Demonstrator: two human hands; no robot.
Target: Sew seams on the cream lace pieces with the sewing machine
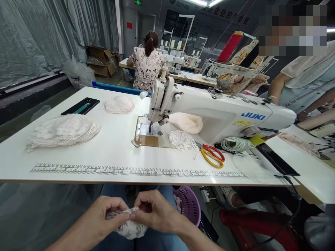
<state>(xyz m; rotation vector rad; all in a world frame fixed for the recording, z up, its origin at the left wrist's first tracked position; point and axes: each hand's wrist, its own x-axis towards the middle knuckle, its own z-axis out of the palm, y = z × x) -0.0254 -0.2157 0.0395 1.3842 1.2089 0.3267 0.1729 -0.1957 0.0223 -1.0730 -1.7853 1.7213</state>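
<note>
Both hands together over my blue-jeaned lap [159,240], below the near edge of the white, smooth tabletop [115,146]. Left hand [106,214] and right hand [157,211] pinch one bunched white openwork lace piece [132,230] between thumbs and fingers; exact fold at the fingertips hard to make out. Ahead of me: white JUKI sewing machine [217,103], flat white lace scrap [181,139] beside its needle plate, red-and-yellow-handled metal scissors [205,149] at the scrap's right. Thick white lace stack [62,130] sits left. Purple perforated plastic basket [193,205] beside my right leg.
</note>
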